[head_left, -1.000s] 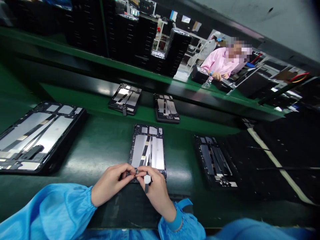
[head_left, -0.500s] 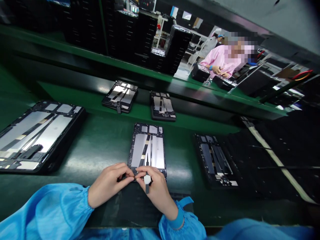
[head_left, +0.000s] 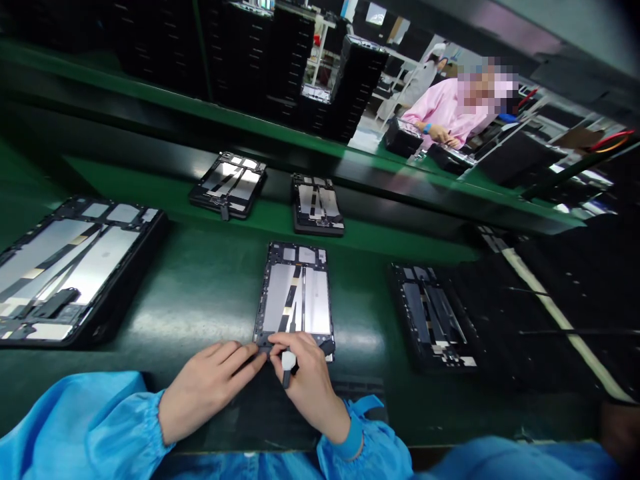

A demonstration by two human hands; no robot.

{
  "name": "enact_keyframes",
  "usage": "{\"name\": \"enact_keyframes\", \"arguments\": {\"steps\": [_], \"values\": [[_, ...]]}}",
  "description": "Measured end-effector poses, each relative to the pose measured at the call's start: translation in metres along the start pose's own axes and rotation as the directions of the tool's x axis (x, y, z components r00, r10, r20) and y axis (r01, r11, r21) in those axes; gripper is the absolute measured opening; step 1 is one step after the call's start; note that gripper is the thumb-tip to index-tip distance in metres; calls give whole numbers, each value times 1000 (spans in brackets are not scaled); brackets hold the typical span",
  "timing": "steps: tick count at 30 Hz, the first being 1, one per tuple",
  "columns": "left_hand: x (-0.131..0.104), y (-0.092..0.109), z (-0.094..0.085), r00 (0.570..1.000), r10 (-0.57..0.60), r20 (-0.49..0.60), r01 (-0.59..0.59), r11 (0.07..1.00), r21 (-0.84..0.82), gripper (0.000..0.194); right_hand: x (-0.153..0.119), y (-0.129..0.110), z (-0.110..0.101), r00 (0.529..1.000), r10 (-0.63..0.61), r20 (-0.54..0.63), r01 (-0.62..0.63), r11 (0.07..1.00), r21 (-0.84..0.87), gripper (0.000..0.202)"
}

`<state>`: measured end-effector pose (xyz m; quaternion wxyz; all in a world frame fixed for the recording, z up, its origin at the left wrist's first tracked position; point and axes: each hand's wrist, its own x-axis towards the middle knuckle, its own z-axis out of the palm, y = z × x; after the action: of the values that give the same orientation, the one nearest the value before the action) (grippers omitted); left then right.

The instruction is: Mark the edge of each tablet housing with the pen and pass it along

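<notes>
An opened tablet (head_left: 317,300), its silver battery cells and slanting ribbon cables exposed, lies in front of me on the green bench. My left hand (head_left: 213,380) has its fingers together, the tips and thumb gripping the tablet's lower left corner. Just right of them, my right hand (head_left: 307,377) is closed around slim dark tweezers (head_left: 293,320), whose pointed end lies over the battery area. A white piece (head_left: 289,361) shows on the tool beside the thumb. My right fingertips meet the tablet's lower edge; any small part under them is hidden.
Another opened tablet (head_left: 75,267) lies close at left, with two more (head_left: 230,183) (head_left: 318,203) at the back. A darker one (head_left: 433,317) is at right, beside black material (head_left: 550,320). Black stacks (head_left: 250,73) stand behind the ledge; a person in pink (head_left: 440,107) works beyond.
My left fingers have left their pinch near the right fingertips and now rest straighter on the tablet's corner. My right hand and the tweezers have shifted slightly left.
</notes>
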<state>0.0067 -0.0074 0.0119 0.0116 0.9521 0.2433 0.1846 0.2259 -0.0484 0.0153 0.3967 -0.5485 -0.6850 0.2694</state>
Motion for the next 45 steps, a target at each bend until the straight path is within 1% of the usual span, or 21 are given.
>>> {"name": "enact_keyframes", "arguments": {"steps": [2, 5, 7, 9, 12, 15, 17, 19, 21, 22, 24, 27, 29, 31, 34, 36, 38, 42, 45], "values": [[-9, -3, 3, 1000, -4, -4, 4, 999, -36, 49, 0, 0, 0, 1000, -7, 1, 7, 1000, -3, 31], [-18, -5, 8, 998, -70, -2, 69, 989, -130, 53, 0, 1, 0, 1000, -6, 1, 6, 1000, -14, 33], [-20, -5, 10, 993, -118, 19, 120, 979, -164, 54, 0, 0, -1, 1000, -7, 5, 7, 1000, -12, 34], [-20, -5, 10, 991, -132, 35, 136, 974, -182, 53, 0, 0, -2, 1000, -4, 11, 4, 1000, 2, 35], [-18, -6, 9, 994, -106, 14, 106, 978, -180, 52, 0, 1, -2, 1000, 2, 17, -2, 1000, 18, 33], [-17, -8, 11, 999, -49, 2, 49, 992, -120, 55, 2, 2, -1, 1000, 4, 29, -4, 1000, 12, 36], [-17, -9, 14, 999, -37, 13, 39, 995, -94, 59, 3, 3, -3, 999, 7, 37, -8, 1000, 20, 37], [-16, -10, 17, 1000, -23, 10, 24, 995, -98, 59, 1, 2, -9, 999, 14, 34, -16, 998, 63, 30], [-15, -11, 19, 1000, -5, 0, 5, 995, -95, 59, -6, 2, -16, 998, 57, 25, -60, 985, 160, 23], [-15, -11, 19, 1000, 3, 7, -3, 996, -85, 59, -10, 2, -20, 996, 92, 20, -94, 971, 222, 23], [-14, -10, 20, 1000, 4, 15, -3, 998, -64, 58, -20, 3, -27, 984, 180, 14, -174, 927, 331, 30], [-14, -8, 22, 999, -7, 39, 9, 998, -69, 56, -31, 4, -27, 957, 287, 45, -278, 862, 424, 37], [-16, -8, 24, 999, -24, 28, 27, 996, -80, 56, -33, 5, -23, 944, 317, 89, -322, 835, 446, 35], [-16, -7, 24, 999, -32, 23, 34, 996, -82, 57, -31, 4, -19, 941, 318, 111, -335, 842, 423, 26], [-16, -7, 23, 999, -12, 31, 13, 998, -55, 53, -25, 2, -18, 953, 283, 107, -302, 903, 305, 13], [-14, -7, 20, 1000, -5, 15, 5, 999, -49, 51, -23, 2, -20, 963, 252, 100, -269, 936, 227, 12], [-13, -7, 19, 1000, -6, 5, 7, 999, -51, 52, -23, 2, -25, 965, 246, 89, -259, 947, 191, 12], [-14, -8, 22, 999, 12, 39, -12, 1000, -17, 54, -26, 9, -34, 953, 296, 68, -303, 927, 220, 11], [-18, -9, 26, 1000, 16, 15, -16, 1000, 4, 54, -29, 13, -38, 936, 348, 53, -349, 895, 277, 10]]}}
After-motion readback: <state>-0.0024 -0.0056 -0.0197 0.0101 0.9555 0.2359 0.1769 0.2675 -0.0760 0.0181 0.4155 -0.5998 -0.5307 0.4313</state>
